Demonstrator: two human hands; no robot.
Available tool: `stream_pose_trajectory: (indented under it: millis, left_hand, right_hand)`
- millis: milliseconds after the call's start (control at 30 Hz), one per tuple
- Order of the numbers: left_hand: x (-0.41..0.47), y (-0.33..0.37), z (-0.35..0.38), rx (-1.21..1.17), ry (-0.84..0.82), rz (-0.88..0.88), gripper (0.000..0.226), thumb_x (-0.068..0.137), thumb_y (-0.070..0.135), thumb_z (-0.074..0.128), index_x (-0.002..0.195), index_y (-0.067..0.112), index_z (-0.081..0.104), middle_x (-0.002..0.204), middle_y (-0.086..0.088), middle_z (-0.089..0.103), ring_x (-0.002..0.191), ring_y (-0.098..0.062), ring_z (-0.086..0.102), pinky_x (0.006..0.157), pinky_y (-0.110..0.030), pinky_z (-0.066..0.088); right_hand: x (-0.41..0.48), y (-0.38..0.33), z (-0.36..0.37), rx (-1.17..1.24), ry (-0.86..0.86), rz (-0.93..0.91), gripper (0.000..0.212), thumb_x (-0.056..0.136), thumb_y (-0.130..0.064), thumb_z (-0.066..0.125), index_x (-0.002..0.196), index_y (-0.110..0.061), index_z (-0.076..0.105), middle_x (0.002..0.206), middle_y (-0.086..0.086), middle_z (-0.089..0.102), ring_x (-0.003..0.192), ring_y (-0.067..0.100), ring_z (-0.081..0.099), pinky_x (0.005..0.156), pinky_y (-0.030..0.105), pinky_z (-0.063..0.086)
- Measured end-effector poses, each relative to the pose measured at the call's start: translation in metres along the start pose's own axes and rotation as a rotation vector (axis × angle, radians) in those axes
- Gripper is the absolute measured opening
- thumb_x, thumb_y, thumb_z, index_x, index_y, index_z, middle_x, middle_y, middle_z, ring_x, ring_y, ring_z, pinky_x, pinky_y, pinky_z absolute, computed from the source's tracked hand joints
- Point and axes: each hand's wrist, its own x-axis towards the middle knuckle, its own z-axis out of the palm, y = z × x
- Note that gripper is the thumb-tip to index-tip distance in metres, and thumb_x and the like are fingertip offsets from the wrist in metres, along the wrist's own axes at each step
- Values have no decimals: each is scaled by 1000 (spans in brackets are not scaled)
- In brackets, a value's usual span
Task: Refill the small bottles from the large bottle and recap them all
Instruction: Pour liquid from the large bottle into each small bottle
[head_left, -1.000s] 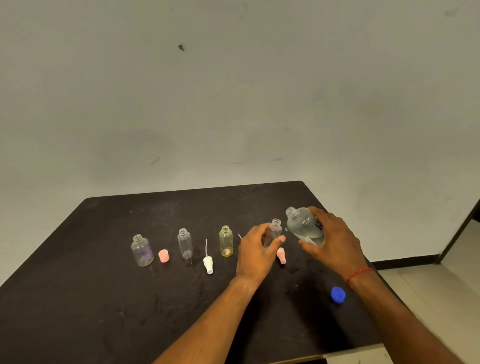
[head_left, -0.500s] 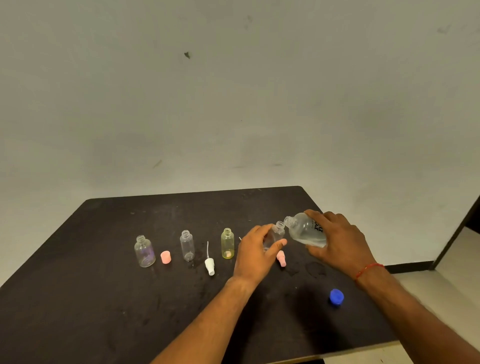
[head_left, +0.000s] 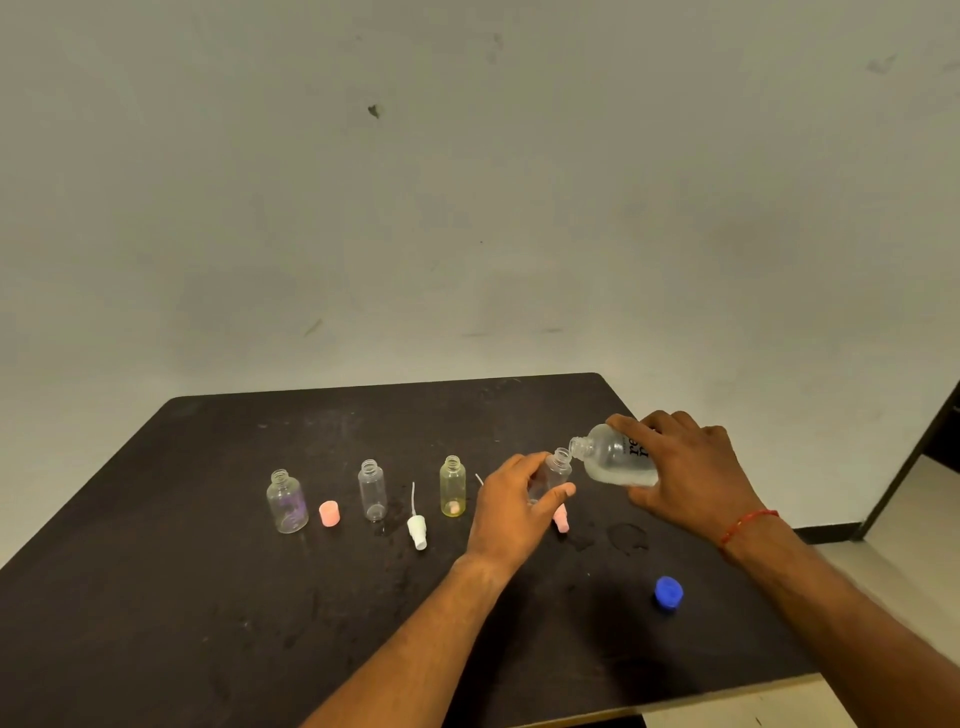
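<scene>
right hand wraps big bottle, tipped toward 9 o'clock, mouth just at small bottle neck: lined up for pour. left hand curls round small bottle, probably to steady it; base hidden. blue cap on table at 5 o'clock, clear of spill. spare bottles uncapped at 9 o'clock, waiting.

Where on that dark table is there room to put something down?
Bare: the strip of table behind the bottle row up to the far edge, and the near-left corner in front of the purple-tinted bottle and pink cap. Crowded: the row itself, and around the left hand and right hand.
</scene>
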Motion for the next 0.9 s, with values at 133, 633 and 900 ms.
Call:
stream_pose_trajectory:
  millis: [133, 633, 900]
  left_hand:
    - [-2, 1, 0, -15, 2, 2, 32, 89, 39, 77, 119, 29, 71, 99, 11, 66, 93, -4, 62, 85, -22, 52]
    - [-2, -1, 0, -14, 7, 11, 36, 89, 41, 77, 121, 26, 71, 101, 11, 67, 93, -6, 63, 85, -27, 54]
    - [-1, 0, 0, -20, 12, 6, 39, 89, 42, 77, 124, 27, 70, 105, 12, 68, 96, -3, 63, 84, -21, 53]
  right_hand:
    - [0, 1, -5, -40, 4, -17, 83, 77, -51, 70, 146, -43, 25, 132, -6, 49, 122, 17, 43, 97, 39, 36]
    - [4, -1, -15, -77, -7, -35, 81, 77, -50, 68, 145, -45, 25, 132, -7, 47, 123, 17, 41, 98, 41, 35]
    - [6, -1, -16, -87, -6, -32, 83, 75, -50, 70, 145, -45, 26, 132, -7, 48, 123, 18, 42, 99, 43, 36]
